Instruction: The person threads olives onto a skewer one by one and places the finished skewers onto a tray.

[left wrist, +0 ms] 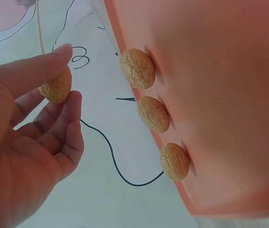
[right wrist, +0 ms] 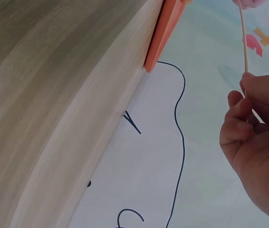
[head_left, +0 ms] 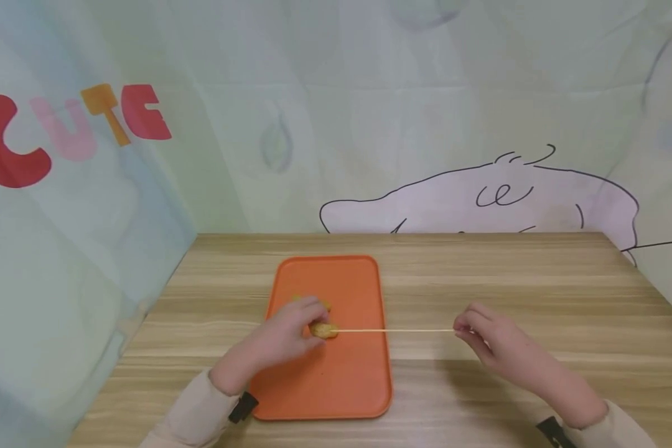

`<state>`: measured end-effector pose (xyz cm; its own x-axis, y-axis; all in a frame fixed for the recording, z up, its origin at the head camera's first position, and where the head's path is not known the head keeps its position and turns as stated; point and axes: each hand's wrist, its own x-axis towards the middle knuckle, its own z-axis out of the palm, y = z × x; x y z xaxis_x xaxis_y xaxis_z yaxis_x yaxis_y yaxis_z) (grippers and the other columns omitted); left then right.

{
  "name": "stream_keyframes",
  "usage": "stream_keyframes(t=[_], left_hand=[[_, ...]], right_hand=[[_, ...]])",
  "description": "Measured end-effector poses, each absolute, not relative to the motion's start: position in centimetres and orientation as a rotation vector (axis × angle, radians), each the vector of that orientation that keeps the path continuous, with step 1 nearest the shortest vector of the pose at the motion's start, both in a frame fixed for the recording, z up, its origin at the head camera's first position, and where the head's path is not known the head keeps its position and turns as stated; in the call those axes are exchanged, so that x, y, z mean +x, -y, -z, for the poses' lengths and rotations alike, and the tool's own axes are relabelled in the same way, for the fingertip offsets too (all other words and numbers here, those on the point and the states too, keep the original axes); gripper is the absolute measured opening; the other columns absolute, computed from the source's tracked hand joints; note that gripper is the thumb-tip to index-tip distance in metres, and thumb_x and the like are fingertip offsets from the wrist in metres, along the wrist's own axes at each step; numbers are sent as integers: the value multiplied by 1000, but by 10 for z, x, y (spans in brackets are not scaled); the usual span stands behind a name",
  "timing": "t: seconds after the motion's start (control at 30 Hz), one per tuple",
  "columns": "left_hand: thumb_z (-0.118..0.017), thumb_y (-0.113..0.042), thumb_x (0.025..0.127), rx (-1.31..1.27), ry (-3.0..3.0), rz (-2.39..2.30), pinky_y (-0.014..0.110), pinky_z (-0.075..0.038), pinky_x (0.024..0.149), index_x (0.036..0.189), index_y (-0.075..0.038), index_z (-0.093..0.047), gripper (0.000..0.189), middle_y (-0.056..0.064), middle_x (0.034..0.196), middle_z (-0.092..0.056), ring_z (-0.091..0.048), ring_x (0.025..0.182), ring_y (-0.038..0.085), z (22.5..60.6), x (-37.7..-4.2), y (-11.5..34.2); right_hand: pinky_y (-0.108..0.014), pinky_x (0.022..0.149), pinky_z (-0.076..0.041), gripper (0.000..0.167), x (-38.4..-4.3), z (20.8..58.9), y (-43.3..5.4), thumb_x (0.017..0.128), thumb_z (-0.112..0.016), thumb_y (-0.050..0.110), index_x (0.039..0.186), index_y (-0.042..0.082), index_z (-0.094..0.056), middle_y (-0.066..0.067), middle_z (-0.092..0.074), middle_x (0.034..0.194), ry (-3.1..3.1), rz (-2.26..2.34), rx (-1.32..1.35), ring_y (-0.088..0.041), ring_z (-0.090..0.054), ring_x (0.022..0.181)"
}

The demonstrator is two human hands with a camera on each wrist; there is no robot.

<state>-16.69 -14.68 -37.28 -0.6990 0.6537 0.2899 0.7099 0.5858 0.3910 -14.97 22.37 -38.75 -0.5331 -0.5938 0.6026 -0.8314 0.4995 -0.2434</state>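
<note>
Over the orange tray (head_left: 347,379), my left hand (head_left: 288,333) holds a small, wrinkled, golden-brown potato (head_left: 323,330) between thumb and fingers. A thin wooden skewer (head_left: 403,330) runs level from this potato to my right hand (head_left: 501,342), which pinches its far end with thumb and fingertips beyond the tray's right side. In the left wrist view, the skewer (left wrist: 40,28) meets the held potato (left wrist: 57,86) at the thumb side. Three similar potatoes (left wrist: 138,69) lie in a row on the tray near one edge; in the head view the left hand mostly hides them.
The tray lies on a wood-grain table (head_left: 459,267), left of its middle. Behind and to the left hangs a pale printed cloth (head_left: 229,124) with large coloured letters and a line-drawn figure. Dark straps (head_left: 243,407) sit at both wrists.
</note>
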Motion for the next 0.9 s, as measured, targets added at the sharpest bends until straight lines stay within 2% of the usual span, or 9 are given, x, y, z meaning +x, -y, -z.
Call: stream_keyframes(t=[0.4,0.9], left_hand=[[-80,-1,75,-1173,2704,754,25,-46,71,90,-9,-61,25,-5,87,-52,-48,78,8,372,-164,146],[-78,-2,77,-1215,2715,758,21,-48,68,91,-7,-61,23,-5,87,-51,-49,78,8,374,-160,140]], right_hand=[[-8,61,-40,38,-149,386,-226,102,-38,29,91,5,-65,3,-57,85,2208,-767,1263,-1,-51,70],[-7,58,-40,36,-144,383,-225,102,-42,27,86,5,-66,2,-58,79,2154,-763,1289,-1,-51,65]])
